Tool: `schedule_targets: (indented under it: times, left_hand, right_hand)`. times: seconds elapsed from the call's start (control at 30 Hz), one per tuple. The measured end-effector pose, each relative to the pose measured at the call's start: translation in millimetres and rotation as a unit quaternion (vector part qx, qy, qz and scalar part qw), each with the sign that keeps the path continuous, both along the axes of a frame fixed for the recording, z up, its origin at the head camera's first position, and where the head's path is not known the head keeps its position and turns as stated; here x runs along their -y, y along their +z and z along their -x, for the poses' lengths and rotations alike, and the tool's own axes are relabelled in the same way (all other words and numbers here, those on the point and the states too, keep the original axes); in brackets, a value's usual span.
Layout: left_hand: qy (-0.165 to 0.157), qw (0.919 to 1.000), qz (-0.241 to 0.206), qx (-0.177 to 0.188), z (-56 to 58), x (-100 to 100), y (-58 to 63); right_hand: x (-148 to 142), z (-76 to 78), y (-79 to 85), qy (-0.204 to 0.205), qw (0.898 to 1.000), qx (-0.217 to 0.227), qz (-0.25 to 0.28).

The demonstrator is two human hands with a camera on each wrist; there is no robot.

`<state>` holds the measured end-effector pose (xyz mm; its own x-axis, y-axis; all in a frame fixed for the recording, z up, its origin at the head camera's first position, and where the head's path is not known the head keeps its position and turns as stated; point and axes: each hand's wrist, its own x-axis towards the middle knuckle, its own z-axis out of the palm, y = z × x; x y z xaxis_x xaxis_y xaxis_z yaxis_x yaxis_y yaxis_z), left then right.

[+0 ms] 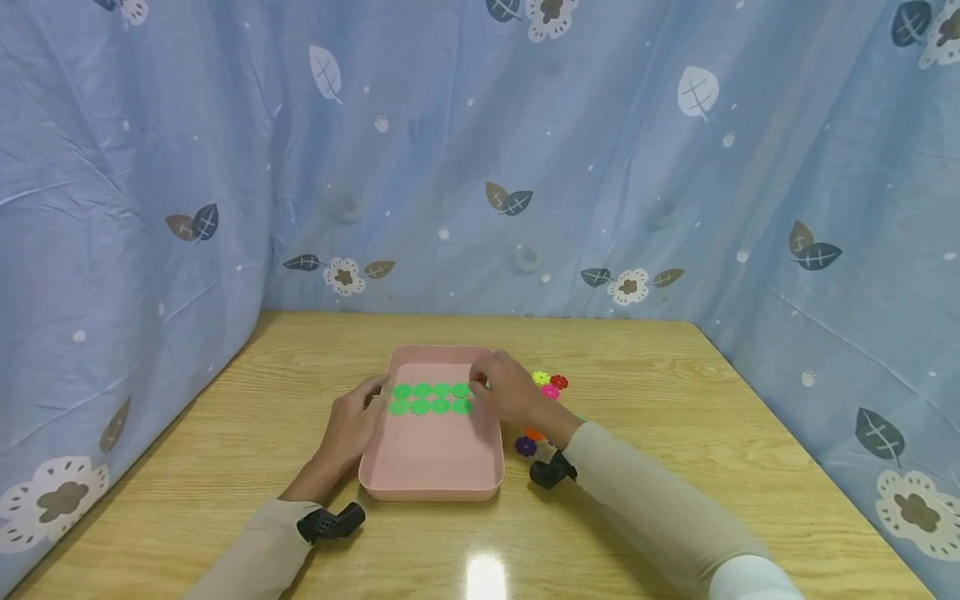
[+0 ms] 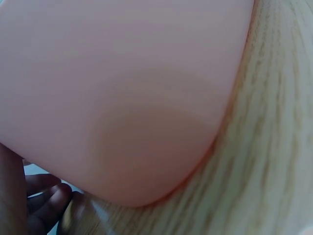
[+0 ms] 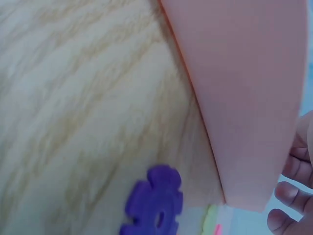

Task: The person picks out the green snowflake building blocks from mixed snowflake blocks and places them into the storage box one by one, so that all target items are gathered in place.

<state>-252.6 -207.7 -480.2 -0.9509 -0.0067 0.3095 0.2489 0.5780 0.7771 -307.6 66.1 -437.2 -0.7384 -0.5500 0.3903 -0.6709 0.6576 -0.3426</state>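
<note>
A pink tray [image 1: 431, 471] lies on the wooden table with several green flower-shaped plastic pieces [image 1: 440, 406] in two rows inside it. At its left wall is my left hand [image 1: 354, 427], which holds the side with thumb and fingers around the rim. My right hand [image 1: 506, 390] reaches over the right wall, its fingers curled and pinching a green flower piece at the right end of the upper row; the fingers mostly hide that piece. In the right wrist view, the fingers [image 3: 293, 196] show past the tray's outer wall [image 3: 244, 88].
Loose flower pieces lie right of the tray: yellow [image 1: 542, 377], red [image 1: 558, 382], pink [image 1: 551, 392], orange [image 1: 533, 434] and purple [image 1: 526, 447]. The right forearm partly covers this group. A blue patterned curtain [image 1: 450, 167] surrounds the table [image 1: 637, 367].
</note>
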Motion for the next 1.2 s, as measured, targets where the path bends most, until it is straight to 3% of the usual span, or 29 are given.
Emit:
schedule_targets:
  times: [0.4, 1.2]
  left_hand:
    - [0.000, 1.0000, -0.001, -0.007, -0.4, -1, -2.2]
    - [-0.005, 0.9999, -0.005, -0.011, 0.8, 1, 0.6]
  right_hand:
    - [-25, -7.1, 6.4, 0.003, 0.999, -0.006, 0.049]
    - [-81, -8.0, 8.7, -0.041, 0.997, 0.014, 0.056]
